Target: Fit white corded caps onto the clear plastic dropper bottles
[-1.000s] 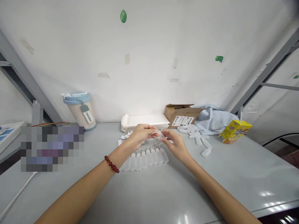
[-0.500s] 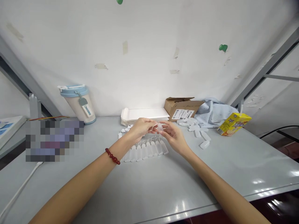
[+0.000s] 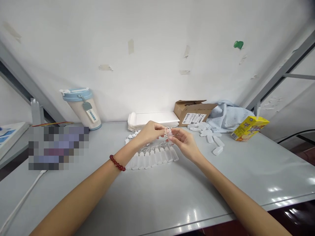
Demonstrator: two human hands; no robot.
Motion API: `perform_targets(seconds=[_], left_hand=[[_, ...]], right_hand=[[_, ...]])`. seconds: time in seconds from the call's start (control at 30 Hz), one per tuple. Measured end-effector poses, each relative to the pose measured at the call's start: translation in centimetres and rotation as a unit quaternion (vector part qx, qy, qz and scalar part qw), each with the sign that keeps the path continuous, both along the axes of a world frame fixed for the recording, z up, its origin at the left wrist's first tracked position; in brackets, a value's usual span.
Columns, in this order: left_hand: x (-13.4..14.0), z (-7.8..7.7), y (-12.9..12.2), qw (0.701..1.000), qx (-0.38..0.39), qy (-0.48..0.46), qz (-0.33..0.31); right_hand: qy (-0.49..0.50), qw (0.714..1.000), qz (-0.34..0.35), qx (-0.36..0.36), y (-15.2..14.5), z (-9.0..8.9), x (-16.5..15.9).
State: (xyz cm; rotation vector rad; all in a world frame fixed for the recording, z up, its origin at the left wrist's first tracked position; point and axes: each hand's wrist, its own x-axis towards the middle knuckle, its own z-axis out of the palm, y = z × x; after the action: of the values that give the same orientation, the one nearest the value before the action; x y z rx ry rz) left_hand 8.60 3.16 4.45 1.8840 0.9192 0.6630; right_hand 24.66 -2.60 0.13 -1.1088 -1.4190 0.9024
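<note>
My left hand (image 3: pixel 154 131) pinches a white cord loop (image 3: pixel 168 129) at the top of a small translucent plastic case (image 3: pixel 170 140). My right hand (image 3: pixel 185 143) grips that case between thumb and fingers, and the two hands almost meet. Just below them on the table lies a row of similar cases (image 3: pixel 147 160) with white cord loops, side by side. Small white pieces (image 3: pixel 134 134) are heaped behind my left forearm, partly hidden by it. To the right of my right hand, loose translucent cases (image 3: pixel 209 137) without visible cords lie scattered.
A white stack of flat boxes (image 3: pixel 155 118) and an open cardboard box (image 3: pixel 194 113) stand against the wall. A pale blue cloth (image 3: pixel 223 116) and a yellow drink carton (image 3: pixel 249 128) are at the right. A tumbler (image 3: pixel 83 108) and a blurred-out object (image 3: pixel 57 147) with a white cable are left.
The cord loop has shifted from the left of the case to above it, and my left fingers have moved slightly right. The view has also shifted slightly.
</note>
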Motion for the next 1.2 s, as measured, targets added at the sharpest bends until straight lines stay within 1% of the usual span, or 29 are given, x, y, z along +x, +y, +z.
perform_targets(seconds=[0.23, 0.4, 0.47, 0.53, 0.67, 0.8, 0.9, 0.97, 1.03, 1.13, 1.2], left_hand=[[-0.2, -0.2, 0.0, 0.999, 0.011, 0.037, -0.011], [0.8, -0.9, -0.6, 0.996, 0.08, 0.046, 0.008], [1.1, -1.3, -0.9, 0.994, 0.096, 0.058, 0.014], [1.3, -1.5, -1.0, 0.992, 0.104, 0.063, 0.013], [1.2, -1.4, -1.2, 0.992, 0.115, 0.059, 0.014], [1.5, -1.0, -1.6, 0.993, 0.111, 0.03, 0.022], [1.9, -1.0, -2.0, 0.993, 0.106, -0.001, 0.055], [2.1, -1.1, -2.0, 0.993, 0.103, -0.02, 0.063], [2.0, -1.1, -1.9, 0.994, 0.092, -0.041, 0.038], [1.7, -0.9, -1.6, 0.996, 0.063, -0.067, 0.001], [1.4, -0.7, -1.4, 0.996, 0.048, -0.072, -0.011]], right_hand=[[-0.008, 1.0, -0.004, -0.01, -0.1, -0.2, -0.1], [-0.011, 1.0, -0.026, 0.003, 0.4, -1.0, 0.2], [-0.036, 0.998, -0.053, 0.026, 0.6, -1.2, 0.3], [-0.085, 0.99, -0.092, 0.063, 0.5, -1.2, 0.4], [-0.179, 0.962, -0.15, 0.142, 0.3, -0.7, 0.5], [-0.23, 0.936, -0.171, 0.202, 0.1, -0.8, 0.5], [-0.256, 0.925, -0.175, 0.221, 0.0, -0.8, 0.2], [-0.255, 0.928, -0.174, 0.21, -0.2, -0.7, 0.0], [-0.229, 0.942, -0.162, 0.184, -0.3, -0.4, -0.2], [-0.161, 0.97, -0.104, 0.151, -0.3, -0.1, -0.2], [-0.135, 0.978, -0.066, 0.146, -0.3, -0.1, 0.0]])
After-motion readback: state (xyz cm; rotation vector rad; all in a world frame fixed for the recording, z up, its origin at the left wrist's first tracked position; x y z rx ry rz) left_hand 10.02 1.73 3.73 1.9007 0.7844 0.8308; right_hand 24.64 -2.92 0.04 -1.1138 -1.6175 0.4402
